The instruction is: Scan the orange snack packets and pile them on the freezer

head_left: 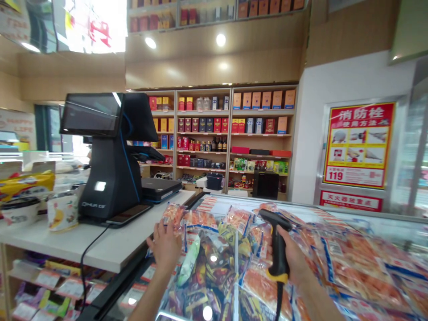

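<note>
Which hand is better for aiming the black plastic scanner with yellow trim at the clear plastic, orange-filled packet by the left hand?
Probably the right hand: it holds the scanner. The left hand is at the packet, so seems better for steadying it; whether it grips it, I can't tell.

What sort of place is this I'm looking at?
Most likely a shop's checkout: a till-like terminal stands on the white counter, the right hand holds a handheld scanner, and shelves of boxed goods stand behind.
</note>
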Motion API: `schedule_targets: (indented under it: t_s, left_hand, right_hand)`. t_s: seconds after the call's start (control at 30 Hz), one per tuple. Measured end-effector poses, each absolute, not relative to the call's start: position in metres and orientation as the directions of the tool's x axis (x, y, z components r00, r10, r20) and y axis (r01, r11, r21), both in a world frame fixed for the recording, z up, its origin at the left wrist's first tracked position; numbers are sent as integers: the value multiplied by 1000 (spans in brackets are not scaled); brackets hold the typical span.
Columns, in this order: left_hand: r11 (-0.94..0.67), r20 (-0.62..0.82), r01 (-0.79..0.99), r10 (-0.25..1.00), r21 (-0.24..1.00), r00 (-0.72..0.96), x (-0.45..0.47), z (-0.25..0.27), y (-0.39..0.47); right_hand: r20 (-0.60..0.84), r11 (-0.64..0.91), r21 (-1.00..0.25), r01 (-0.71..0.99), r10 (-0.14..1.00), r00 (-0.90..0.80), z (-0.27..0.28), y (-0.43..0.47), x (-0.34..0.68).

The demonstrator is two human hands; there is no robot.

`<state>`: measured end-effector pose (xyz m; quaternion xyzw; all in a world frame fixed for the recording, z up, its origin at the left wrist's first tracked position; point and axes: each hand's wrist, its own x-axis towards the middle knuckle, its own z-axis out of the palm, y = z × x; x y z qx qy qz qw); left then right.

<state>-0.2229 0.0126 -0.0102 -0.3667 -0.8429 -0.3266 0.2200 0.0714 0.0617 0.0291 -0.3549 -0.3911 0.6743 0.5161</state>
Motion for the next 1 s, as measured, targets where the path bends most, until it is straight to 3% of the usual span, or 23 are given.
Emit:
schedule_targets:
  t_s: [0.07, 0.2, 0.5, 0.73, 1.0]
  left_hand:
    - [376, 647, 846, 547, 378, -532, -203, -2, 26]
    - [212, 562, 899, 719, 383, -409, -159, 6, 72]
    - [168, 319, 883, 890, 438, -327, -137, -9, 150]
    - [223, 214, 840, 906, 494, -366, -137, -13, 167]
    - [263, 312, 772, 803, 578, -507, -163, 5, 143]
  right_hand:
    - [-68, -153, -891, -427, 976, -208, 30, 62, 72]
    - [-75, -151, -883, -443, 980, -186, 32, 60, 73]
    - [-132, -194, -869, -456, 977, -165, 27, 58, 72]
    - [-146, -203, -884, -420, 976, -162, 30, 58, 71]
    - [-208, -313, -849, -426, 939, -274, 31, 47, 62]
